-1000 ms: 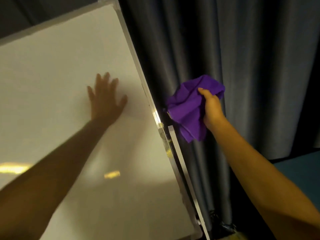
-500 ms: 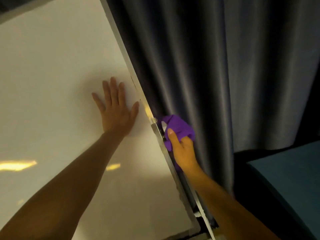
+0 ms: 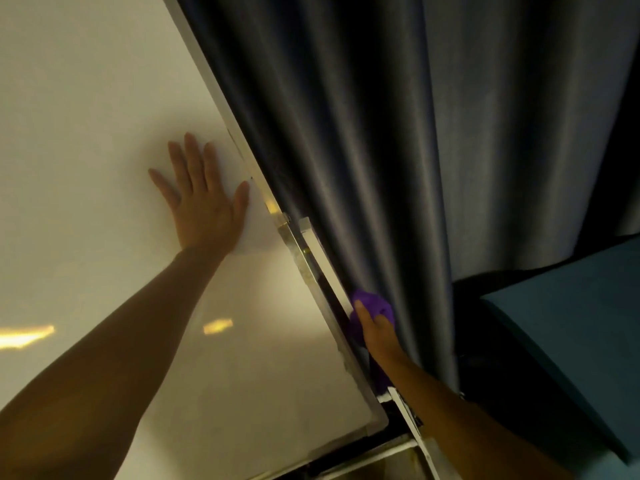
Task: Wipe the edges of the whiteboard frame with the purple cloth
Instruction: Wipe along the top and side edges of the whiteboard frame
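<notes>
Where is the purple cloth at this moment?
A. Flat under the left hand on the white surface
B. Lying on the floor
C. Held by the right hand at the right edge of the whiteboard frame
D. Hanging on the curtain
C: the right hand holds the purple cloth against the right edge of the whiteboard frame, low down.

Dark curtain (image 3: 363, 140), teal surface (image 3: 571, 341)

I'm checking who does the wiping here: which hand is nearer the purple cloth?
Right. The right hand grips the purple cloth against the whiteboard frame. The left hand lies flat on the board, up and left of it.
</notes>
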A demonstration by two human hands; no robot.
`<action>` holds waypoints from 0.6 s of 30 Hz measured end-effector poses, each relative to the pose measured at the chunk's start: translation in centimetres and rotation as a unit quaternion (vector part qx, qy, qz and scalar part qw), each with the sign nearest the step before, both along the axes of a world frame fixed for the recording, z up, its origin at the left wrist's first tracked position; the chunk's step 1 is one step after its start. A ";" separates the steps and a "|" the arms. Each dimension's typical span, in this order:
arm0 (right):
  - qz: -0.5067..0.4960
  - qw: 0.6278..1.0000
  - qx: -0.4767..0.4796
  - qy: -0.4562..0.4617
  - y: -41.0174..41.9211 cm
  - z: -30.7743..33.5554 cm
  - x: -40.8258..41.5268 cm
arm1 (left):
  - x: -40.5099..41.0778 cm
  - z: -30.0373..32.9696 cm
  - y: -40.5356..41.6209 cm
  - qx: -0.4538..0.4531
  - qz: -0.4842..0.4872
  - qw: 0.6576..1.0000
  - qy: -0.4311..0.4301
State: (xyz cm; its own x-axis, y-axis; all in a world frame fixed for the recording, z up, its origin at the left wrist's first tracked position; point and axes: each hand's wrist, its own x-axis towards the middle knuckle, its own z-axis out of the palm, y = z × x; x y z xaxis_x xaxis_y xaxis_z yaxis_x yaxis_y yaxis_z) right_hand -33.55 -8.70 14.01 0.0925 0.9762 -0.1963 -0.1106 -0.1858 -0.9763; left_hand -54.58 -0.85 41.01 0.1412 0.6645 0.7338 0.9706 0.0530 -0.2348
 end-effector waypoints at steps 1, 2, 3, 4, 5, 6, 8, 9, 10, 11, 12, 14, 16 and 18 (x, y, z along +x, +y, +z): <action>0.006 1.000 0.010 -0.010 0.6 1.8 -0.2 | -0.1 -0.1 0.2 0.000 -0.001 1.000 -0.001; 0.015 0.999 0.026 -0.020 1.3 4.1 -0.4 | -0.3 -0.1 0.4 0.001 -0.002 1.000 -0.002; 0.023 0.998 0.057 -0.025 1.9 6.7 -0.5 | -0.4 -0.1 0.6 0.002 0.000 1.000 -0.002; 0.029 0.994 0.100 -0.016 2.5 9.5 -0.7 | -0.4 0.0 0.7 0.004 0.002 1.000 -0.002; 0.036 0.988 0.150 0.006 2.8 12.2 -0.9 | -0.3 0.0 0.7 0.005 0.004 1.000 -0.001; 0.041 0.979 0.199 0.031 3.0 14.4 -1.2 | -0.2 0.1 0.8 0.005 0.007 1.000 -0.001; 0.031 0.957 0.282 0.052 3.3 16.5 -1.7 | -0.2 0.1 0.8 0.007 0.012 1.000 0.001; 0.017 0.952 0.299 0.056 3.1 16.3 -1.9 | -0.2 0.0 0.8 0.007 0.012 1.000 0.001; -0.001 0.954 0.295 0.059 2.9 15.3 -2.1 | -0.2 0.0 0.8 0.008 0.009 1.000 0.001; -0.023 0.960 0.273 0.059 2.4 13.6 -2.3 | -0.3 -0.1 0.8 0.010 0.006 1.000 -0.001; -0.045 0.969 0.238 0.052 1.8 11.4 -2.5 | -0.5 -0.1 0.8 0.013 0.005 1.000 -0.001; -0.066 0.986 0.150 -0.013 0.3 6.1 -2.4 | -0.7 -0.1 0.9 0.019 0.006 1.000 0.003; -0.060 0.992 0.080 -0.081 -1.4 1.0 -1.3 | -0.9 0.0 0.9 0.017 0.008 1.000 0.001; -0.099 0.987 0.102 -0.080 -2.8 -1.8 -0.3 | -1.0 0.0 1.1 0.018 0.005 1.000 0.001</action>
